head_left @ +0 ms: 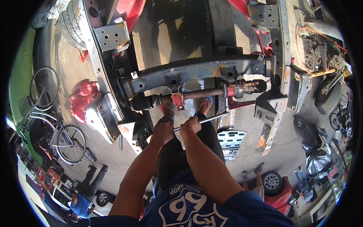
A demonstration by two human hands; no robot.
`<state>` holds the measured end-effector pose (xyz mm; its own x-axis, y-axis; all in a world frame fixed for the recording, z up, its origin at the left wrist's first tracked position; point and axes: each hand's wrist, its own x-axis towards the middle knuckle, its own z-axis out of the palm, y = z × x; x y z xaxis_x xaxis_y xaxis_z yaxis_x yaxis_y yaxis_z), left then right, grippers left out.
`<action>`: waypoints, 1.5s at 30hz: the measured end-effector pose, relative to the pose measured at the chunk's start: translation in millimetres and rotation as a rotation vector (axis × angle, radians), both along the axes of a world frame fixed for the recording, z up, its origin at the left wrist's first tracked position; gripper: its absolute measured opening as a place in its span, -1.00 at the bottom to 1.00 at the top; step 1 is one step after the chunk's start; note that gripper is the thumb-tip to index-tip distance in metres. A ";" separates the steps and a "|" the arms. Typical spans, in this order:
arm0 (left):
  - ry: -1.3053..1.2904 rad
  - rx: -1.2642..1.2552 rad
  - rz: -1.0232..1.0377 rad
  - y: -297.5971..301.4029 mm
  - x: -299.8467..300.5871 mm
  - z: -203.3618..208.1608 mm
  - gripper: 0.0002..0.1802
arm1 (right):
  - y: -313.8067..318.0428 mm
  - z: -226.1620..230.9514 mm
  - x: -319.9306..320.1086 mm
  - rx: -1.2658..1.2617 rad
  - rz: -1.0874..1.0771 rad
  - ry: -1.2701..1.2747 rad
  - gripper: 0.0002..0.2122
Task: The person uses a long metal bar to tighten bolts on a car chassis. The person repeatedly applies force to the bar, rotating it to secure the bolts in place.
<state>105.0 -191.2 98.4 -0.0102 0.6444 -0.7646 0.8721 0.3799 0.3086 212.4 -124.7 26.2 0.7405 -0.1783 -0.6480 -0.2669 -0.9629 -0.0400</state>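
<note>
My left hand (163, 132) and my right hand (190, 125) are both closed around a long chrome socket wrench (212, 118), the left one at its near end. The bar slants up to the right, and its head with an extension reaches the red clamp (231, 91) on a steering rack (203, 93). This rack has a rusty tube, a black ribbed boot (145, 102) at its left end and another red bracket (177, 101). It lies along a dark steel crossmember (200, 72). The fastener under the socket is hidden.
Frame rails (279, 49) with brackets flank the crossmember. An open teal tool case (231, 140) lies on the floor behind the rack. A red casting (83, 99) and a bicycle (56, 123) stand left; an engine block (314, 49) and tires are right. Other people are nearby.
</note>
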 end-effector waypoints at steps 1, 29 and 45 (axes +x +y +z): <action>-0.028 -0.025 0.022 -2.6 -1.5 -4.4 -0.83 | -4.0 -2.7 0.5 0.026 0.046 -0.008 -0.60; -0.076 0.465 -0.229 -60.9 -23.0 -218.3 -0.79 | 122.5 -60.7 213.2 0.592 0.974 0.703 -0.69; -0.429 0.759 0.084 -28.8 33.2 -400.3 -0.83 | 102.2 -82.7 198.8 0.720 1.473 0.077 -0.53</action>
